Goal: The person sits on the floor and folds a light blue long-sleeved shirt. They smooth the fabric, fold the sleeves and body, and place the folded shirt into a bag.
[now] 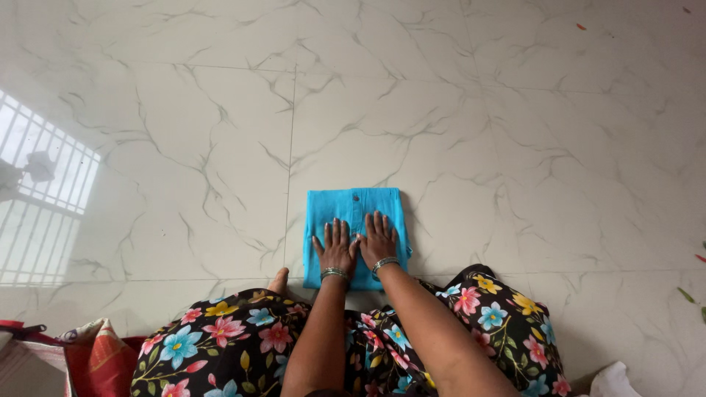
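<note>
- While both hands press flat side by side, a folded blue shirt (355, 220) lies on the white marble floor (478, 132) at the centre of the frame, slightly below the middle.
- The left hand (336, 248) rests palm down on the lower left half of the shirt, its fingers (337, 229) stretched out and slightly spread, gripping nothing.
- The right hand (378, 240) lies just beside it on the lower right half, thumbs nearly touching, fingers equally straight and flat on the cloth.
- Each wrist wears a metal bangle (334, 273), sitting close to the near edge of the shirt.
- A small button (356, 197) shows near the top edge of the folded shirt, above the fingertips.
- A black floral dress (235, 342) covers the knees at the bottom of the frame, on both sides of the forearms.
- A bare toe (279, 280) peeks out just left of the shirt's lower corner.
- A red patterned cloth (99, 356) sits in the lower left corner, well apart from the shirt.
- A white scrap (614, 382) lies at the lower right edge.
</note>
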